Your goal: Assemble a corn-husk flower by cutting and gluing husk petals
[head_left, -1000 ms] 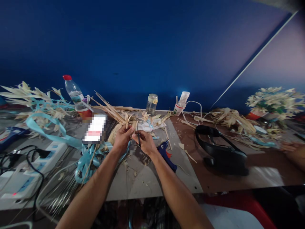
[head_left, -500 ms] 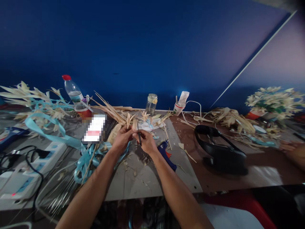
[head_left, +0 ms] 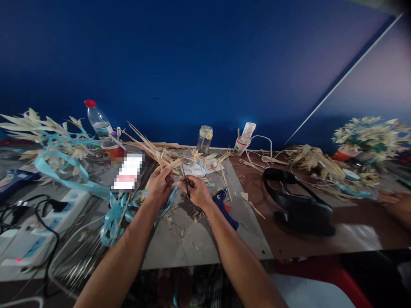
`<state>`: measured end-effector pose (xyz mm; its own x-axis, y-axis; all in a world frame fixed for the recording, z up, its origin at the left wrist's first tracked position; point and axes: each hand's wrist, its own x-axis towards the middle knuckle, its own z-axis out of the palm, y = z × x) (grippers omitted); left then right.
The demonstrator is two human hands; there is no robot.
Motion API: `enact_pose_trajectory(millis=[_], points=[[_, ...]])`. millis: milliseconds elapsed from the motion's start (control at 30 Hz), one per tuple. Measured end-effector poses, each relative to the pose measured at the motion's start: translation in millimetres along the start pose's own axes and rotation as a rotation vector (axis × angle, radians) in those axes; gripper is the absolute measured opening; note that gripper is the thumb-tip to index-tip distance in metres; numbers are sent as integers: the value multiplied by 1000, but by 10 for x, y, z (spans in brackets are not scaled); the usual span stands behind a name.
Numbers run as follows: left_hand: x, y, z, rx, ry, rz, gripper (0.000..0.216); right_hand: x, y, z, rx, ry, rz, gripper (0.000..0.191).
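My left hand (head_left: 160,184) is closed on a pale strip of dried husk (head_left: 175,163), whose end sticks out past the fingertips to the right. My right hand (head_left: 195,188) is closed round the handles of dark scissors (head_left: 185,177), their blades pointing up and away. A small gap separates the strip from the blades. Behind the hands lie long dried husk strips (head_left: 146,143) and a pale husk flower (head_left: 196,155). A blue glue gun (head_left: 225,209) rests on the grey board just right of my right wrist.
Light-blue ribbon (head_left: 117,218) and a white power strip (head_left: 61,222) with cables lie left, near a lit phone (head_left: 129,171). A bottle (head_left: 98,119), a glass jar (head_left: 204,139) and a paper cup (head_left: 240,146) stand behind. Right are a black headset (head_left: 298,209) and another person's hand (head_left: 393,199).
My hands have moved apart. The left shifted slightly left and turned, bringing its strip away from the scissors; the right hand stays nearly in place.
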<state>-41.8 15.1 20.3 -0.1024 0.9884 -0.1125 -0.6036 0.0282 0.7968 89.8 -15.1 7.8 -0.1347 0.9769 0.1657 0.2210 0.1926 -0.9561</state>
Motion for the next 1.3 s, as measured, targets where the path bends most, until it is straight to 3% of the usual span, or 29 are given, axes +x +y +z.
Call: enact_pose_trajectory(millis=[167, 367, 600, 867, 1167, 1300], points=[[13, 30, -14, -94, 4, -12, 28, -15, 20, -20, -38, -58, -65, 30], [32, 29, -53, -181, -42, -10, 29, -18, 11, -36, -8, -102, -38, 29], [51, 40, -101, -271, -248, 4, 26, 11, 2, -59, 74, -107, -10, 32], [60, 0, -58, -114, 29, 98, 29, -10, -29, -42, 52, -116, -5, 32], [97, -17, -79, -82, 130, 130, 31, -16, 64, -25, -65, -123, -46, 32], [69, 4, -53, -47, 107, 137, 32, -18, 68, -14, -73, -125, -37, 32]])
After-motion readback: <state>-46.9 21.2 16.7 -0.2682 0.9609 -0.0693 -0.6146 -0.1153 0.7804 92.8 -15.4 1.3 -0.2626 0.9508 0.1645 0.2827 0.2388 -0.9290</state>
